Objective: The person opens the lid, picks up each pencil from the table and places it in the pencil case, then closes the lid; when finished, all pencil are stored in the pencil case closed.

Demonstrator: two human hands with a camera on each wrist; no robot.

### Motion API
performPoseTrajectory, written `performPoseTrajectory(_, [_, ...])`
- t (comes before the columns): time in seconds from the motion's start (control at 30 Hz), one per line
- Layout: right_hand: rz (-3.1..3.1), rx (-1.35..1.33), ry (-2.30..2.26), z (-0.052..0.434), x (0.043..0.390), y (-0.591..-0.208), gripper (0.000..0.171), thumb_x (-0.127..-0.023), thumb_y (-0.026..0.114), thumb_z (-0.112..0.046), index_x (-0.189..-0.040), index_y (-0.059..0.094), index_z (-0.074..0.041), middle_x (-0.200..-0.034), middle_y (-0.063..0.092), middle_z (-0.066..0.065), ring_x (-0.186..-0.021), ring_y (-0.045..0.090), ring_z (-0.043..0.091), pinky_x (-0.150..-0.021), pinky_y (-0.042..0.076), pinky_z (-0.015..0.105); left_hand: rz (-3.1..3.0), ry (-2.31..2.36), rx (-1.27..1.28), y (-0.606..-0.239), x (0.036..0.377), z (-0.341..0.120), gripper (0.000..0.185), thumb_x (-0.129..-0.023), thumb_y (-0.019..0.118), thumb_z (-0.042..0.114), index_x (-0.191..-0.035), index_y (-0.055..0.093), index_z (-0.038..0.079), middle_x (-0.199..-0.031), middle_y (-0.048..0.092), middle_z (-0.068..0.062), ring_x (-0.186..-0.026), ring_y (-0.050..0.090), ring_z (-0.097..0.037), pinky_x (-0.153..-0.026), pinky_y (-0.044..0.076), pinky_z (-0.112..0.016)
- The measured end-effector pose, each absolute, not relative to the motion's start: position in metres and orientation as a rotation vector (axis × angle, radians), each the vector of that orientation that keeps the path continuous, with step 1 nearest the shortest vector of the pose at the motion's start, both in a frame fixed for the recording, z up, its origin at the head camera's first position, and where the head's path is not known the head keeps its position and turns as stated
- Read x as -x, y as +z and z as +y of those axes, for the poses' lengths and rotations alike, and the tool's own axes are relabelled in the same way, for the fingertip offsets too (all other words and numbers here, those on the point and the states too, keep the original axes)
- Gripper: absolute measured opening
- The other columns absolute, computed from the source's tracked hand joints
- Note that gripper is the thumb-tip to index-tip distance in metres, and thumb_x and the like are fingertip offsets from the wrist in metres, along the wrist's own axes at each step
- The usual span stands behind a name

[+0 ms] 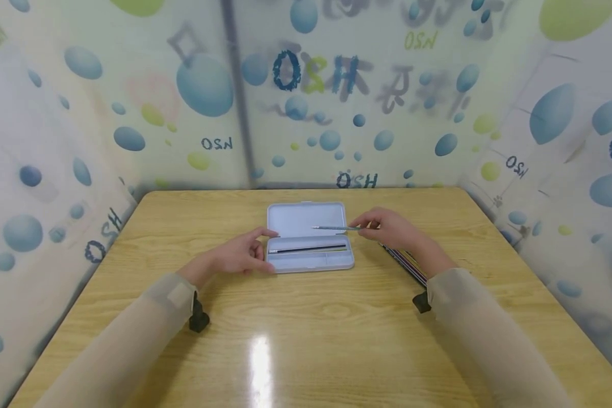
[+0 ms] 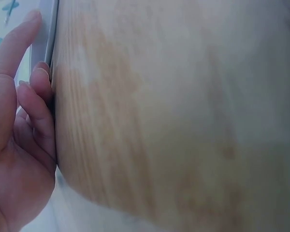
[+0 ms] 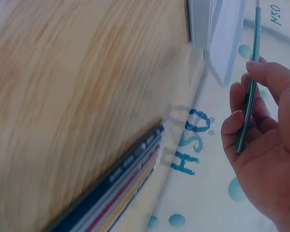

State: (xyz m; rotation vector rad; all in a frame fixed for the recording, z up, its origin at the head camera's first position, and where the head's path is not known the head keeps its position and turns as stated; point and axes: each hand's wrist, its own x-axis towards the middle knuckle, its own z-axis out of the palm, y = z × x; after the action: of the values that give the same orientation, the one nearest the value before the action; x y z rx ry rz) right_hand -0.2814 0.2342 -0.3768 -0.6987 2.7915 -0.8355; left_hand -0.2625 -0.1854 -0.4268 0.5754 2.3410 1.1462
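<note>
A pale blue-white pencil case (image 1: 306, 268) lies with its lid (image 1: 306, 215) raised at the back. Inside its tray, along the rear compartment, rests a dark pencil (image 1: 311, 248). My left hand (image 1: 239, 252) touches the left end of the case, thumb near the front corner and index finger near the hinge; its other fingers are bent in. Beside the lid's right edge, my right hand (image 1: 385, 225) pinches a green striped pencil (image 3: 252, 92) between thumb and fingers. The pencil points left and overlaps the lid in the head view.
Several pencils (image 1: 404, 263), dark, red and yellow among them, lie bunched on the wooden table (image 1: 331, 334) beneath my right forearm. A patterned curtain (image 1: 306, 141) stands behind the table, with more at both sides.
</note>
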Motion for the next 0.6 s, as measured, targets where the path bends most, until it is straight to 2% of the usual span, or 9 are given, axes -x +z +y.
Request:
performPoseTrajectory(0.27, [2.711, 0.739, -0.869, 0.203, 0.289, -0.384, 0.024, -0.109, 0.069, -0.016, -0.129, 0.080, -0.018, -0.131, 0.077, 0.005, -0.122, 0.065, 0.026, -0.109, 0.053, 0.051, 2.349, 1.137, -0.576, -0.427, 0.264, -0.185, 0.090, -0.094, 0.090, 0.033, -0.166, 0.037, 0.023, -0.091, 0.065, -0.005, -0.068, 0.054, -0.018, -0.059, 0.048, -0.028])
performPoseTrajectory(0.6, [2.667, 0.751, -0.849, 0.175, 0.291, -0.392, 0.020, -0.108, 0.070, -0.016, -0.124, 0.082, -0.020, -0.131, 0.076, 0.002, -0.114, 0.064, 0.022, -0.105, 0.054, 0.045, 2.344, 1.140, -0.591, -0.427, 0.265, -0.185, 0.089, -0.094, 0.090, 0.034, -0.166, 0.038, 0.023, -0.091, 0.065, -0.005, -0.069, 0.054, -0.019, -0.059, 0.048, -0.028])
